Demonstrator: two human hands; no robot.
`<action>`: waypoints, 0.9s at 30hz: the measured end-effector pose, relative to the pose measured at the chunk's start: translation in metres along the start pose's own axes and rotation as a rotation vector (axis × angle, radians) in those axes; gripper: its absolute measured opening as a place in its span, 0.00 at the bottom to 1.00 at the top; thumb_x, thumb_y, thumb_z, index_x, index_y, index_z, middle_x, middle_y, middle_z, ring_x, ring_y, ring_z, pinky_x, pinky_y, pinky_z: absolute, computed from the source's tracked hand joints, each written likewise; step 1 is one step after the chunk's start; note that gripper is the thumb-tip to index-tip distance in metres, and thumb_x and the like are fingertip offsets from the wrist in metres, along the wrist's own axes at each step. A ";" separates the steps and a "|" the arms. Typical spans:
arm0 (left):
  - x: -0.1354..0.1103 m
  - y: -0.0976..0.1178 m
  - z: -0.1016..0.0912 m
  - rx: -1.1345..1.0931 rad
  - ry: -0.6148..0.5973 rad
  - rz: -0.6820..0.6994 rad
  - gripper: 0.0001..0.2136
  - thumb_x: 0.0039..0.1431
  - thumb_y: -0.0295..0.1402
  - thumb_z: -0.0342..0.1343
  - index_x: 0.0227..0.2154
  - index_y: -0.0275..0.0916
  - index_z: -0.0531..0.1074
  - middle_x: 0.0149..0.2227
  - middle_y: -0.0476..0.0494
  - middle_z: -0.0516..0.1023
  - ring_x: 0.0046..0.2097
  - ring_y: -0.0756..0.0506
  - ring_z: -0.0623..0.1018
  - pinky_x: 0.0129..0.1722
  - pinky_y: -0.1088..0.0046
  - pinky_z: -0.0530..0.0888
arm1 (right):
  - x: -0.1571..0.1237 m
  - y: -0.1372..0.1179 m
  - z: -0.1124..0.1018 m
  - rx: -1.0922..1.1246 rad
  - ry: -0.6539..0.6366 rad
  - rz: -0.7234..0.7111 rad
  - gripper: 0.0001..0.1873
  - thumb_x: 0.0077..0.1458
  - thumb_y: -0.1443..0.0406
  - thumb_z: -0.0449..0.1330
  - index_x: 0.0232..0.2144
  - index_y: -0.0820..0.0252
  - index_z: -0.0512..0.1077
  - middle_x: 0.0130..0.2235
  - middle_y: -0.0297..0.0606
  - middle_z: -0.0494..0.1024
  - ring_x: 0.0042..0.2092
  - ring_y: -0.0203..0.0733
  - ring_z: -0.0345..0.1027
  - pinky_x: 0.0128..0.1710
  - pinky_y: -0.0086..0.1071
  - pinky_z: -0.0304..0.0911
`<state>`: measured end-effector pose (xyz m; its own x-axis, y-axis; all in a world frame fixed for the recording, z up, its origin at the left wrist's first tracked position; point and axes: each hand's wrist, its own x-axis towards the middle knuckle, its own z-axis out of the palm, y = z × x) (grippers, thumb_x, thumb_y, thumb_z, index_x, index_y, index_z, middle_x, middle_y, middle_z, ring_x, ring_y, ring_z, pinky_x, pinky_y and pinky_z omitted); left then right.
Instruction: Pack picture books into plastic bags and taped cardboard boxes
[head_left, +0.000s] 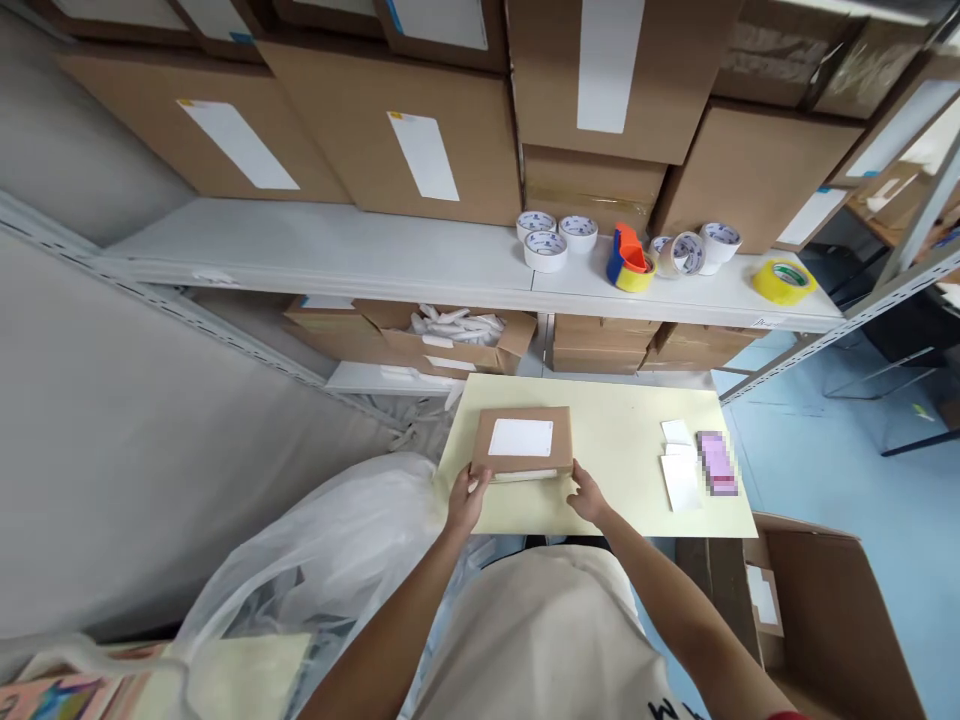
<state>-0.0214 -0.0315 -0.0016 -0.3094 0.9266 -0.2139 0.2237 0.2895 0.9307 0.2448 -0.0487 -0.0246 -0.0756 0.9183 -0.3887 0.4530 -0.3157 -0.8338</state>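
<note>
A small brown cardboard box (559, 432) with a white label (521, 438) on top lies on the pale yellow table (622, 500). My left hand (466, 500) grips its near left corner, thumb on the upper edge. At the near right corner, my right hand (588, 494) holds the side, its fingertips partly hidden by the box. Along the near side of the box runs a pale strip. White paper slips (681, 482) lie to the right on the table, beside a pixelated purple item (718, 463).
Behind the table stands a grey shelf (360, 245) with large cartons (465, 100), tape rolls (546, 250) and an orange-and-blue tape dispenser (628, 262). An open carton (832, 600) stands at lower right. Clear plastic bags (337, 520) bulge at left.
</note>
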 end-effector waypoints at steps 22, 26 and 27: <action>0.010 0.035 0.035 0.423 -0.087 0.364 0.30 0.59 0.45 0.49 0.59 0.28 0.63 0.50 0.28 0.72 0.54 0.36 0.72 0.55 0.57 0.68 | -0.048 -0.026 -0.040 -0.293 0.304 -0.140 0.57 0.47 0.64 0.61 0.69 0.61 0.31 0.65 0.54 0.53 0.67 0.58 0.46 0.62 0.51 0.55; -0.007 0.038 0.034 0.536 -0.187 0.674 0.33 0.60 0.47 0.48 0.64 0.33 0.58 0.66 0.26 0.57 0.67 0.32 0.56 0.61 0.51 0.60 | -0.051 -0.025 -0.028 -0.567 0.306 -0.277 0.56 0.54 0.52 0.60 0.69 0.62 0.30 0.71 0.56 0.37 0.71 0.62 0.29 0.64 0.56 0.48; -0.010 0.038 0.034 0.581 -0.237 0.731 0.34 0.59 0.48 0.50 0.64 0.34 0.57 0.67 0.28 0.54 0.69 0.31 0.52 0.62 0.49 0.58 | -0.051 -0.024 -0.025 -0.616 0.280 -0.286 0.57 0.53 0.49 0.61 0.69 0.64 0.30 0.71 0.58 0.36 0.71 0.64 0.28 0.64 0.58 0.47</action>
<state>0.0216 -0.0214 0.0261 0.2688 0.9312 0.2463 0.7297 -0.3638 0.5790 0.2595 -0.0817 0.0251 -0.0728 0.9973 -0.0057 0.8728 0.0610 -0.4842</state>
